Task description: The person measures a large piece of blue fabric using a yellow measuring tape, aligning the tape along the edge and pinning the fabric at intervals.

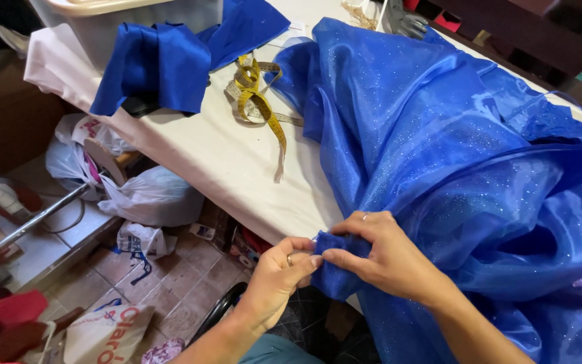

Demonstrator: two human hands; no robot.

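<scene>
Both grips, left hand (279, 269) and right hand (378, 253), pinched shut on one glittery blue fabric (453, 155).

The glittery blue fabric (453, 155) is a large sheet of sheer, shiny royal-blue cloth flecked with tiny sparkles. It lies heaped in deep, loose folds over the tabletop (223, 162), covering the side away from the yellow measuring tape (257, 101) and spilling over the tabletop's near edge, where it hangs down in a thick drape. At that edge a small bunched corner of the cloth, darker and denser than the rest, is gathered into a tight wad and pinched between the left hand (281, 276) and the right hand (378, 253), whose fingertips meet on it.
</scene>
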